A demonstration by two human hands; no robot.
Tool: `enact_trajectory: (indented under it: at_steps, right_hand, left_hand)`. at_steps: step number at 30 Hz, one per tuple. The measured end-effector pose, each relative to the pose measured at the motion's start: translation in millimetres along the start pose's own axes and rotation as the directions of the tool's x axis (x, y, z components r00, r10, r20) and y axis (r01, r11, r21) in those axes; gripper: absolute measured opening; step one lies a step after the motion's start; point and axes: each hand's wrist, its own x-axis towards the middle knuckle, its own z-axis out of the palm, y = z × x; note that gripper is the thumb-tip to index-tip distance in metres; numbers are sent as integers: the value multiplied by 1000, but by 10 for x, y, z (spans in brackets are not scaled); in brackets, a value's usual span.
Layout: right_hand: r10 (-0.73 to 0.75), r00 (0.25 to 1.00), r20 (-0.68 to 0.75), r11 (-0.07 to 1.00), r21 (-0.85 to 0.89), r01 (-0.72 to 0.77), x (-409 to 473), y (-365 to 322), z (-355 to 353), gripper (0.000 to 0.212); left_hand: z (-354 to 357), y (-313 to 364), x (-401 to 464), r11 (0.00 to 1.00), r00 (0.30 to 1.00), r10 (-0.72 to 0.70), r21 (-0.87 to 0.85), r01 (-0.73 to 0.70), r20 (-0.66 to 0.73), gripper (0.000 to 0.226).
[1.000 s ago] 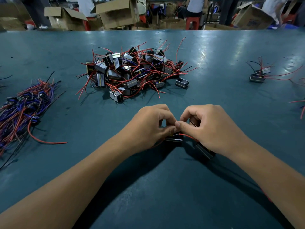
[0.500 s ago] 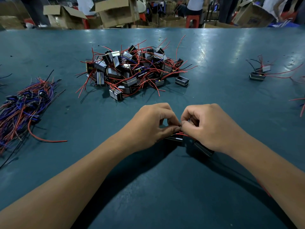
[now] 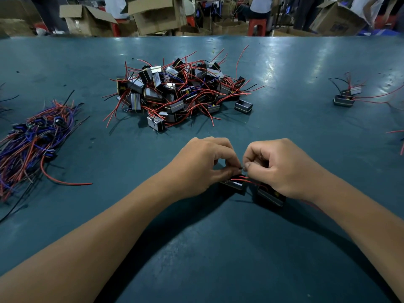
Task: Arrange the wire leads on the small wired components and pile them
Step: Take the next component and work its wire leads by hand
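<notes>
My left hand and my right hand meet at the table's middle, fingers curled, both pinching the thin wire leads between their fingertips. Below the fingers sits a small black boxy component with red leads across its top. A second black component lies under my right palm, partly hidden. Farther back is a heap of the same components tangled in red wires.
A bundle of purple, red and black wires lies at the left. Two components with long leads sit at the far right. One lone component rests beside the heap. Cardboard boxes and people stand beyond the green table.
My fingertips have shifted slightly on the leads and my hands have drawn a little apart. The components on the table stay where they were.
</notes>
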Motion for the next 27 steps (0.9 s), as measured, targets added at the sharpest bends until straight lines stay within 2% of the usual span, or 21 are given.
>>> enact_trajectory:
  at_steps: [9,12,16,18,20,23,27]
  right_hand:
    - [5,1000,-19,1000,-16,-6,0,20,-12,21]
    - [72,996,-42,994,82,-69,14,5,-83,10]
    - [204,977,67,949,230,-214,-40,-43,-216,27]
    - [226,970,86,941,240,-240,-63,-61,-253,17]
    - [226,971,81,953,187,-237,-78,-84,-257,9]
    - [227,972,56,967,106,-232,-102,-141,-220,8]
    - [284,958,-38,935,232,-268,-134,-168,-145,8]
  left_hand:
    - [2,-5,1,1000,1000,-1,7,1,-16,2]
    - [-26,-19,-14,998,998,-58,-28,57,-34,3]
    - [-45,-9,-23,993,994,-104,-64,103,-24,6]
    - [-41,-4,-24,991,993,-117,-69,115,-27,5]
    - [-36,-5,-26,990,991,-127,-69,125,-30,5]
    - [-26,-7,-26,988,990,-134,-80,130,-35,4]
    - [-24,-11,-26,988,990,-135,-78,131,-41,4]
